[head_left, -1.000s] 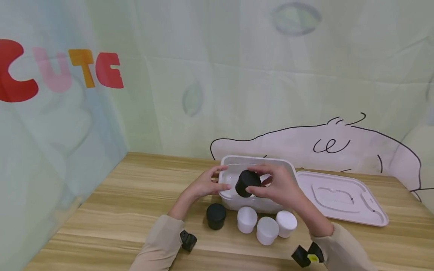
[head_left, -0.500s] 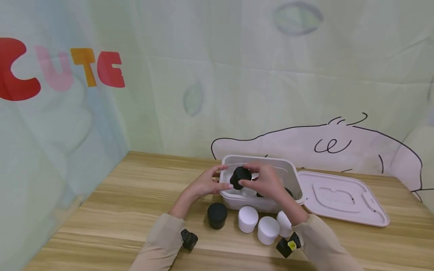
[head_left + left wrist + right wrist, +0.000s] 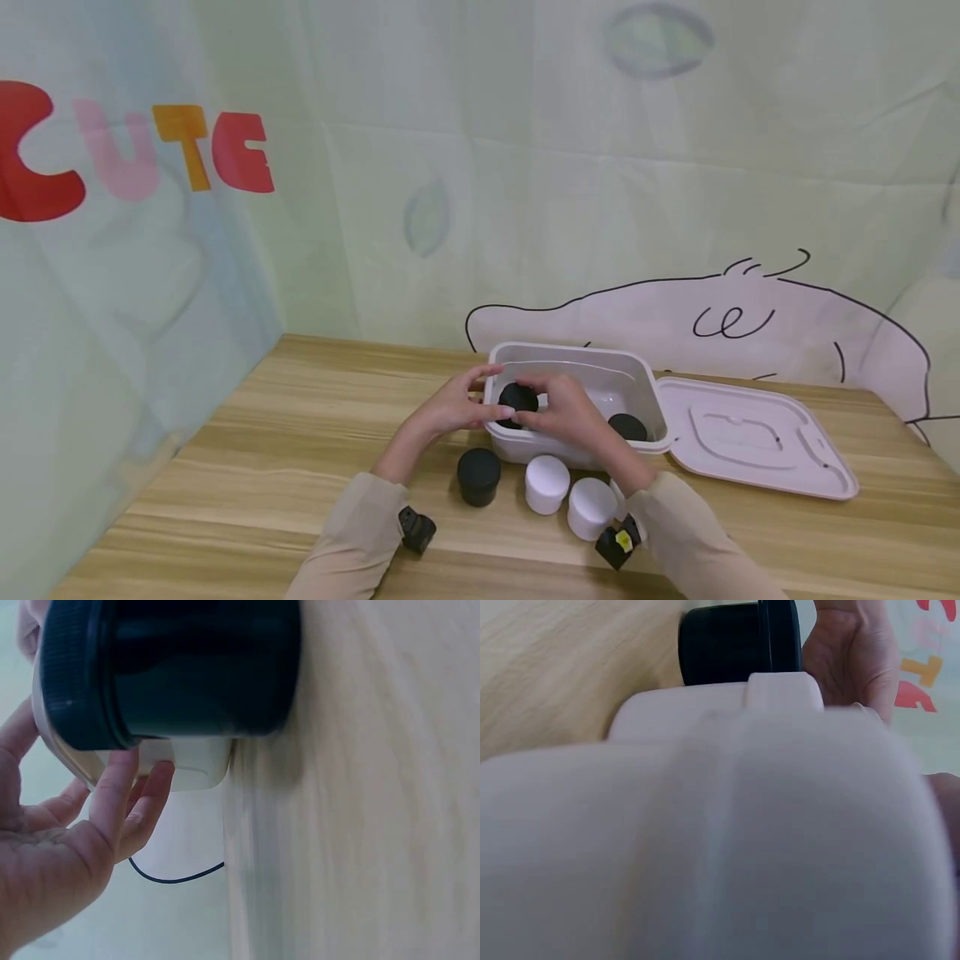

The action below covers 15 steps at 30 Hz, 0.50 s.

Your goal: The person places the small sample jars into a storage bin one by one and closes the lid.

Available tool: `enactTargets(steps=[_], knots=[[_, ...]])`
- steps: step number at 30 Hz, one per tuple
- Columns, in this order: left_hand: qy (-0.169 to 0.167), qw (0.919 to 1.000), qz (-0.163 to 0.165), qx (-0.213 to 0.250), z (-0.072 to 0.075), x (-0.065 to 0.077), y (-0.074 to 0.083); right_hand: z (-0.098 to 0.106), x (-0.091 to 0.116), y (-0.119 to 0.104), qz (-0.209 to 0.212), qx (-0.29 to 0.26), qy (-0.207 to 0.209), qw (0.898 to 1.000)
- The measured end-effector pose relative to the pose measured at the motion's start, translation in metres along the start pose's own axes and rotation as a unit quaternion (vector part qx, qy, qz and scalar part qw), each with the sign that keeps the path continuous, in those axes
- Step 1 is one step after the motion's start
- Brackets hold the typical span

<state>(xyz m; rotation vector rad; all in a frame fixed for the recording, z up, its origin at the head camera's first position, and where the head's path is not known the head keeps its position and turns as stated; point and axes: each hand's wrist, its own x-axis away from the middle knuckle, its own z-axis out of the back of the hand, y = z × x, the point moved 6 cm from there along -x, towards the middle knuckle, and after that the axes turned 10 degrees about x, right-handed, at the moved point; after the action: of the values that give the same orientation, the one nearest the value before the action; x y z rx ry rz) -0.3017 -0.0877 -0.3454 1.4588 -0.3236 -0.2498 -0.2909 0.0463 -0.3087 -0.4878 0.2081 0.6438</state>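
My right hand [image 3: 564, 414] reaches into the white plastic box [image 3: 573, 367] and holds a black screw-top jar [image 3: 519, 398] by its lid, low in the left end. At that same end my left hand [image 3: 452, 405] grips the box, with fingertips against its outer wall [image 3: 196, 761] in the left wrist view. Another black jar [image 3: 627, 427] sits inside at the right. In front of the box stand a black jar [image 3: 478, 477] and white jars [image 3: 547, 483], one partly hidden behind my right wrist. A blurred white jar [image 3: 780, 847] fills much of the right wrist view.
The box's flat lid [image 3: 813, 446] lies on the wooden table [image 3: 247, 467] to the right, right up against the box. Behind the table hangs a printed cloth backdrop [image 3: 525, 208]. Small black cameras [image 3: 416, 530] are strapped at both wrists.
My right hand has moved left and down, lowering the black jar into the box's left end. The black jar at the right inside has come into view. The left hand stays put.
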Motion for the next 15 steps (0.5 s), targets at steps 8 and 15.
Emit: enactTargets(steps=[8,15], knots=[[-0.005,1.0000,-0.008,-0.001,0.001,0.000,-0.001,-0.007,-0.008,-0.003,0.015,0.049,-0.026,0.998],[-0.010,0.9999,-0.006,-0.001,-0.001,0.000,-0.001,-0.011,-0.010,-0.003,0.001,0.026,-0.060,0.998]])
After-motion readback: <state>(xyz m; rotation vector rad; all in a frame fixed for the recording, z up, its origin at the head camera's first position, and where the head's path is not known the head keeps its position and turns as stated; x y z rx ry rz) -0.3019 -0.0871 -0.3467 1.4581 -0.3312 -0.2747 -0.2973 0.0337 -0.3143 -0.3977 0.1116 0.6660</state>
